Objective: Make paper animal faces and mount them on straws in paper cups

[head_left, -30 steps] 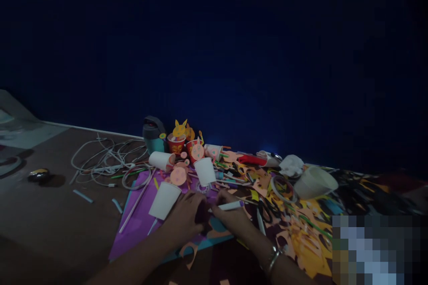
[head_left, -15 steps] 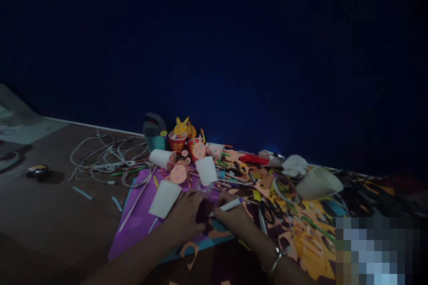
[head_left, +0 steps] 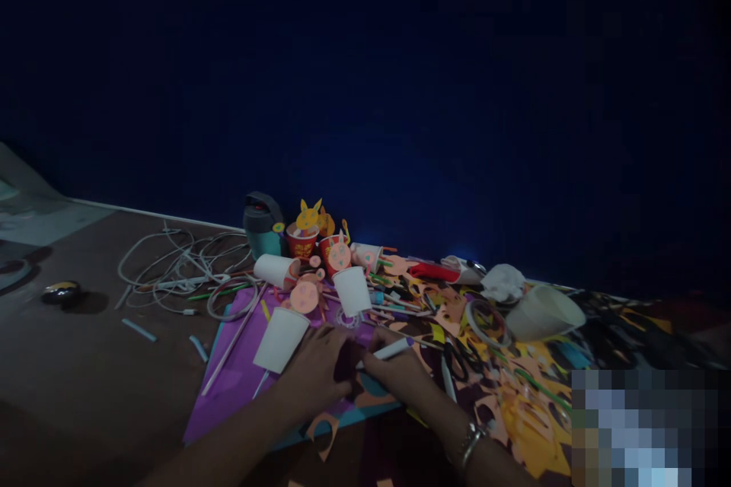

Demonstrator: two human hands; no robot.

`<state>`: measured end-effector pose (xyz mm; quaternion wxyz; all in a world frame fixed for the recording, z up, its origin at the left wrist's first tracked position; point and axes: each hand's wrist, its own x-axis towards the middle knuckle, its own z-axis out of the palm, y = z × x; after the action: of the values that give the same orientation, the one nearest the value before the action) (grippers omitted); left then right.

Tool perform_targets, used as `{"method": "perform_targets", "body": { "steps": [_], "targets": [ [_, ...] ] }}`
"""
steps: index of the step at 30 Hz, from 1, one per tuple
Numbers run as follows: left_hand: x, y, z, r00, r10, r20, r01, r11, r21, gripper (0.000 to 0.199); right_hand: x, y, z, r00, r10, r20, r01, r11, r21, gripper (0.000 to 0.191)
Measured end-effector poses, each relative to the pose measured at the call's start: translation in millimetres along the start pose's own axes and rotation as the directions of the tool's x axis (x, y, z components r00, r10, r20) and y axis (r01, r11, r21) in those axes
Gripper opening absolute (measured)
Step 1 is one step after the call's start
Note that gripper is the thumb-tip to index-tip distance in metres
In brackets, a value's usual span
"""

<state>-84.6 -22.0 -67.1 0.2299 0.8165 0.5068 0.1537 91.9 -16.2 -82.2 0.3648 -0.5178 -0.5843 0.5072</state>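
A brown table's (head_left: 62, 380) back edge meets a dark blue wall (head_left: 365, 91). Orange and yellow paper scraps (head_left: 531, 426) crowd the right; objects lie sparser at left. Over a purple paper sheet (head_left: 220, 403), the right hand (head_left: 397, 369) pinches a white, purple-ended marker (head_left: 394, 348), its lower end pointing left. The left hand (head_left: 320, 369) lies palm-down, fingers bent; its grip cannot be told. Gold lettering on a red paper cup (head_left: 302, 246) is too small to read.
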Motion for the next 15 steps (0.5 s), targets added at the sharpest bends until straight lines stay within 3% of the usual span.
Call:
{"method": "perform_targets", "body": {
  "steps": [15],
  "targets": [
    [-0.7, 6.5, -3.6, 0.998, -0.056, -0.009, 0.056, 0.998, -0.033, 0.046, 3.3, -1.6, 2.1, 0.996, -0.050, -0.070, 0.048, 0.998, -0.029, 0.009]
  ]
}}
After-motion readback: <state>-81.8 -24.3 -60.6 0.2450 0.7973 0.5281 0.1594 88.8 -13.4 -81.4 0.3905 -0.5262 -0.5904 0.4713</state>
